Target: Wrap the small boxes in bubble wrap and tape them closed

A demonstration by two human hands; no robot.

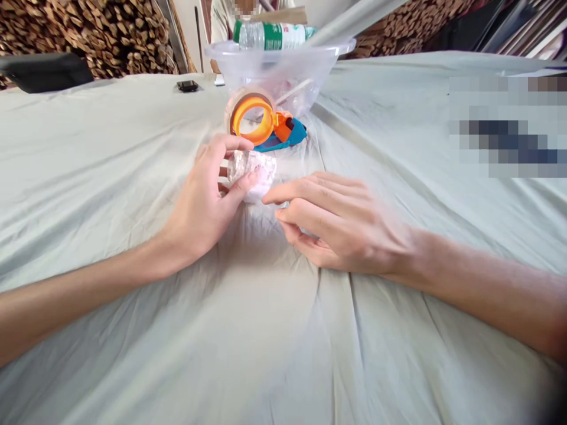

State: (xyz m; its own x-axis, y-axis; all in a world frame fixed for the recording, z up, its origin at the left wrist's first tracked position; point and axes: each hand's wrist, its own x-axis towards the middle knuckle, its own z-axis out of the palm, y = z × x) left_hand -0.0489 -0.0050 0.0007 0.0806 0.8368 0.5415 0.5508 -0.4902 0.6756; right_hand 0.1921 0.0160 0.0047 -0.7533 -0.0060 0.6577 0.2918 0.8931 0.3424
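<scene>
My left hand [208, 198] is curled round a small bundle wrapped in clear plastic [252, 171], thumb and fingers pinching its left side. My right hand [330, 221] lies just right of the bundle, fingers stretched out and close together, fingertips touching its right edge. Directly behind the bundle rests a tape dispenser [266, 124] with an orange wheel, a roll of tan tape and a blue handle. All of it sits on a wrinkled pale green cloth [266, 330].
A clear plastic bowl [283, 65] stands behind the dispenser with a green-labelled bottle [270, 35] across its rim. A small black device [188, 86] lies at the back left. A person sits beyond the bowl. Stacked firewood lines the back.
</scene>
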